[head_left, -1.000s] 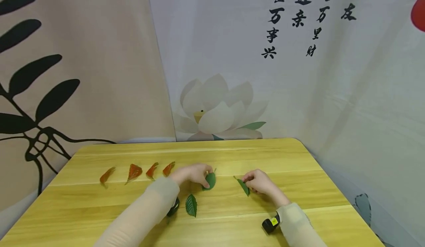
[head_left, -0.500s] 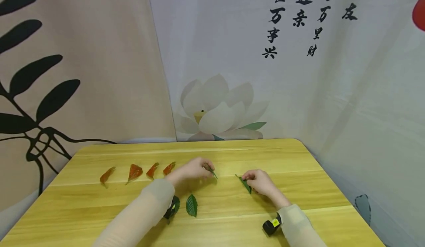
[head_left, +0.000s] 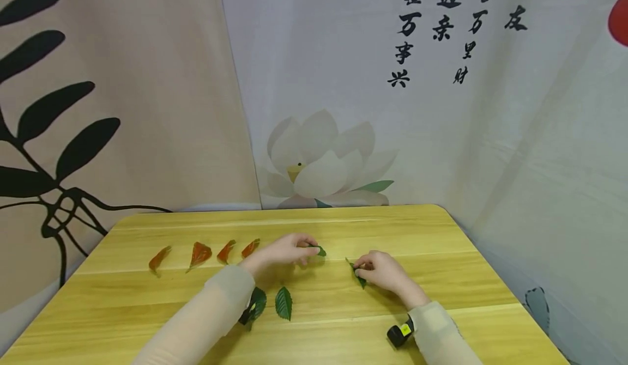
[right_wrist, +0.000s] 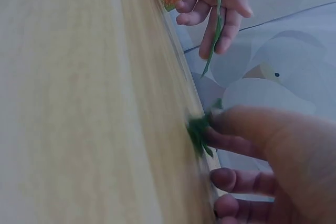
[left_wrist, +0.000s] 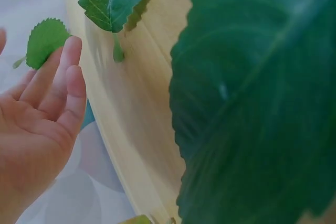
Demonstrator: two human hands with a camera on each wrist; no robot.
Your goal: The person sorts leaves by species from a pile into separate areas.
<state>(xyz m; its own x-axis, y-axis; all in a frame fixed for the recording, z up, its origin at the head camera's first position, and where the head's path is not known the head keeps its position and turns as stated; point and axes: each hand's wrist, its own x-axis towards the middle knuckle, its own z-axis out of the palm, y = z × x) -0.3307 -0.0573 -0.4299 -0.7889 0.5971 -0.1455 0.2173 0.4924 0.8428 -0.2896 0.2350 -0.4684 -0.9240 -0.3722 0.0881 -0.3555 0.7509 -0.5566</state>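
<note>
My left hand (head_left: 284,249) holds a small green leaf (head_left: 321,251) at its fingertips, above the far middle of the wooden table (head_left: 343,321). In the left wrist view the leaf (left_wrist: 47,41) shows its serrated edge beyond the extended fingers. From the right wrist the same leaf (right_wrist: 214,40) appears edge-on. My right hand (head_left: 385,272) pinches another green leaf (head_left: 360,280) between thumb and forefinger; it is blurred in the right wrist view. Two more green leaves lie nearer me: one (head_left: 283,303) is in full view, the other (head_left: 258,301) partly hidden by my left wrist.
Several orange-red leaves (head_left: 200,254) lie in a row at the table's far left. A black wrist camera (head_left: 399,334) sits by my right sleeve. Behind the table hangs a printed cloth (head_left: 333,152) with a lotus and dark writing.
My left hand has lifted its leaf and shifted slightly away from me, turning the leaf from face-up to nearly edge-on and partly back. My right hand stays nearly in place, its leaf tilting slightly.
</note>
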